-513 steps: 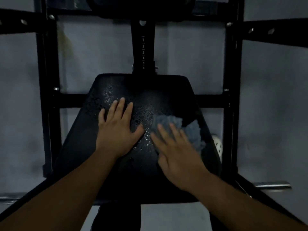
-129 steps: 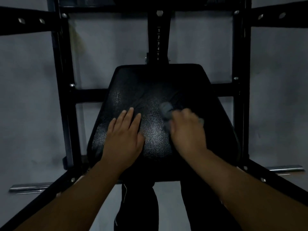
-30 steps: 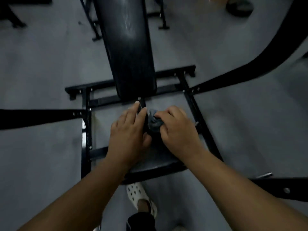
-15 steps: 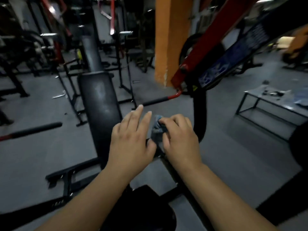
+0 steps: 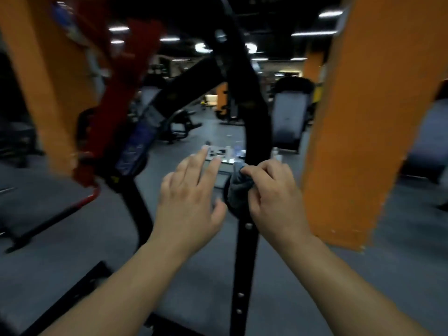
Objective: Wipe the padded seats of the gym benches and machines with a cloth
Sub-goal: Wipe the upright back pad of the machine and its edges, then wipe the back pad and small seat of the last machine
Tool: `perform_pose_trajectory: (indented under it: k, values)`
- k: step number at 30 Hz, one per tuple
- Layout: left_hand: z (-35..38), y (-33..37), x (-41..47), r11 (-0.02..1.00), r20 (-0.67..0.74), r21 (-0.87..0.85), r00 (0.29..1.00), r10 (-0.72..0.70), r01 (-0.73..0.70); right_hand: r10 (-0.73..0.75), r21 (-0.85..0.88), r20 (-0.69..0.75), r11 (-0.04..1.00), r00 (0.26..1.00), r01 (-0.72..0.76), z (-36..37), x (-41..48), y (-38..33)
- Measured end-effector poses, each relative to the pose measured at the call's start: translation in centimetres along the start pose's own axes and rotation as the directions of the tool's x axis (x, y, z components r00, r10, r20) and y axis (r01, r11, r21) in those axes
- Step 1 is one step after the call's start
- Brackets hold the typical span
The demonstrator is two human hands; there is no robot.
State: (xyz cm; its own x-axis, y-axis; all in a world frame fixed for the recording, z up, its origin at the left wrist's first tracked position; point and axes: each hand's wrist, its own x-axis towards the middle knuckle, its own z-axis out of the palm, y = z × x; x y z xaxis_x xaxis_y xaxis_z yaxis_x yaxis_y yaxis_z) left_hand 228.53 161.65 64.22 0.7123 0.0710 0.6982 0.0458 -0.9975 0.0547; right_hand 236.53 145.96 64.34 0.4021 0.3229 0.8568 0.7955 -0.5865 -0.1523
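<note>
Cloth (image 5: 238,190) bunched in the right hand (image 5: 274,197), just right of the frame's centre.

Grey and crumpled, the cloth is pinched between the curled fingers and thumb of the right hand, in front of a black machine upright (image 5: 244,263) that runs up the middle of the frame. The left hand (image 5: 189,197), just beside it, is released, with fingers straight and spread, grasping nothing. Beyond the hands a low worktop (image 5: 214,155) carries small blurred items. A red machine arm (image 5: 116,105) slants through the upper left, an orange pillar (image 5: 363,117) fills the right, and a grey padded backrest (image 5: 289,117) stands between upright and pillar, far back on the grey floor (image 5: 60,251).
</note>
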Motion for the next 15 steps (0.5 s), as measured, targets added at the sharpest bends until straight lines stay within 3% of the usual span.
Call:
perform_pose_trajectory:
  k: [6,15]
  values:
    - [3.5,15.2,4.9,0.945,-0.052,-0.237,0.975,0.217,-0.224,0.118,-0.286,-0.112,0.947,0.987,-0.145,-12.1,-3.9,10.3]
    - [7.7,44.4,4.7,0.757,-0.082,-0.473,0.877,0.473,-0.452,0.259,-0.56,-0.215,0.757,0.941,-0.337,-34.4,-15.6,25.3]
